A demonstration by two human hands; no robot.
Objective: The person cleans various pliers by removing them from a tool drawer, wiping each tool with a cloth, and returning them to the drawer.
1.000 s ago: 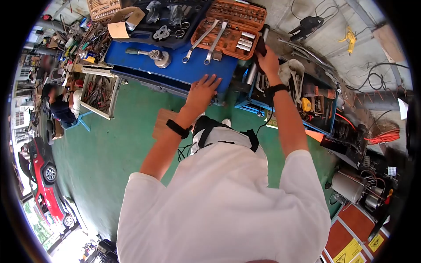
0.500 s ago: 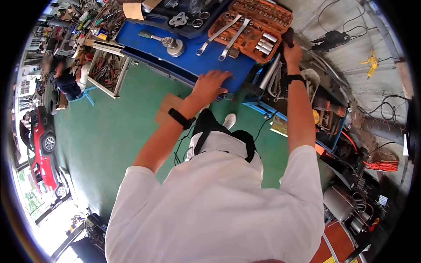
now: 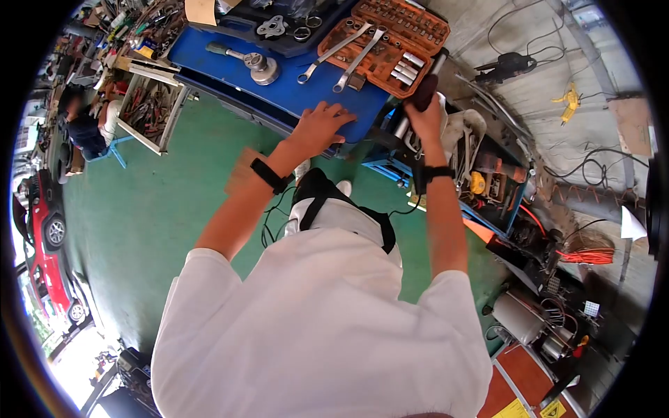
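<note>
My left hand [image 3: 319, 129] is at the near edge of the blue worktop [image 3: 300, 99], fingers spread and holding nothing. My right hand [image 3: 426, 120] is wrapped round a dark object [image 3: 424, 93], too indistinct to name, just right of the open orange socket case [image 3: 383, 52]. Two combination wrenches [image 3: 334, 53] [image 3: 360, 58] lie across the case and the worktop. Left of them rests a ratchet tool with a green handle and a round metal head [image 3: 263, 69]. A dark blue case [image 3: 289, 35] with metal parts stands behind it.
A blue cart [image 3: 498, 202] full of tools stands at the right. At the left are a tray of tools [image 3: 150, 111] and a seated person [image 3: 87, 129]. Cables [image 3: 268, 226] lie on the green floor [image 3: 160, 223]. A red car [image 3: 49, 244] is far left.
My right hand has drawn back toward me from beside the orange case, with the dark object in it. My left hand stays spread near the worktop edge. The whole view has shifted.
</note>
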